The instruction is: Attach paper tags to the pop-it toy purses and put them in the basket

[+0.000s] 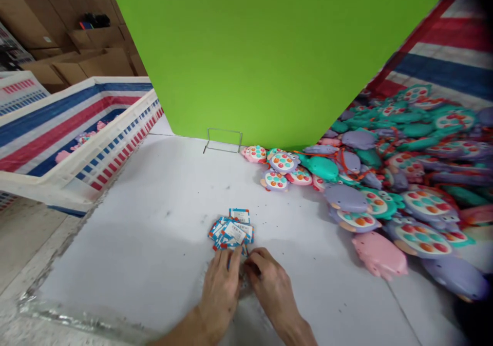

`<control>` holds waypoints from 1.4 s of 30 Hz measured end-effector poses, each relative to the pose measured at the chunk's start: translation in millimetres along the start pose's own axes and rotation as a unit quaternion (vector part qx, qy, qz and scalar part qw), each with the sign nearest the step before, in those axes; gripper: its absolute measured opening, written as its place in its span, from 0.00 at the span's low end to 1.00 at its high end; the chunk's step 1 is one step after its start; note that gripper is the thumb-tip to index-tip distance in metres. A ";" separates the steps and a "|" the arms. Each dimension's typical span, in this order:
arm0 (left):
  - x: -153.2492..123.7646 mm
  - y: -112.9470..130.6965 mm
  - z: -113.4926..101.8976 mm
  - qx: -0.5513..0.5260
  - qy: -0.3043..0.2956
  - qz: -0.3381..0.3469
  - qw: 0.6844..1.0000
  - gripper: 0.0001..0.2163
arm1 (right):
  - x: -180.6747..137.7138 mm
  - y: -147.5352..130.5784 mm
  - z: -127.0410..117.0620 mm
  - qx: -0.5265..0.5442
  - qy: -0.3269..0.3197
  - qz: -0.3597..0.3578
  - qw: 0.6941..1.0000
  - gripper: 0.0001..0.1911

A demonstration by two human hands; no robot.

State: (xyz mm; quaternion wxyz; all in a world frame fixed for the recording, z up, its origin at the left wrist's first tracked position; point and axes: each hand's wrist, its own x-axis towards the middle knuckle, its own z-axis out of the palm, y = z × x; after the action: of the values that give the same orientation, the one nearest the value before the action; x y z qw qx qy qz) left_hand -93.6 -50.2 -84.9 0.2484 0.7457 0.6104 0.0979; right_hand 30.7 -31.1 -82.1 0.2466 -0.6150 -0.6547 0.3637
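Observation:
A small heap of blue-edged paper tags [232, 230] lies on the white table [154, 233] near its front. My left hand [220, 289] rests just below the heap, fingers lying flat toward the tags, touching the nearest ones. My right hand [269, 284] sits beside it with fingers curled inward in a pinch near the heap's lower edge; what the fingers hold is hidden.
A big pile of pink, purple and teal animal-shaped toys [400, 181] covers the table's right side. A green board [269, 53] stands at the back with a wire stand [223, 140] in front. A striped plastic crate [77, 135] sits left. Cardboard boxes [77, 63] are stacked behind.

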 end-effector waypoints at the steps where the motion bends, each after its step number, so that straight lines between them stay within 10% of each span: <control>1: -0.6 -0.6 0.6 -0.015 0.003 -0.002 1.000 0.26 | 0.5 0.5 -0.1 0.012 0.003 0.000 1.000 0.10; 13: 6.2 0.5 -29.8 -0.411 -0.039 -0.088 0.907 0.06 | -15.0 5.4 -22.8 0.166 0.094 0.012 0.982 0.12; 34: -1.7 19.1 -44.9 -0.214 0.001 0.071 0.974 0.10 | -23.1 -31.6 -34.8 0.138 -0.005 0.044 0.989 0.13; 42: -1.8 16.9 -49.0 -0.287 0.009 0.010 0.958 0.07 | -29.1 -28.2 -29.4 0.143 0.005 0.029 0.989 0.13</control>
State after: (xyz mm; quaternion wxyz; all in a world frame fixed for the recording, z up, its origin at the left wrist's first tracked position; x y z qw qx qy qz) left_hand -101.5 -41.8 -34.3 0.4451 0.6484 0.5513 0.2784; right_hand 39.3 -54.0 -38.5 0.3246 -0.5936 -0.5767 0.4580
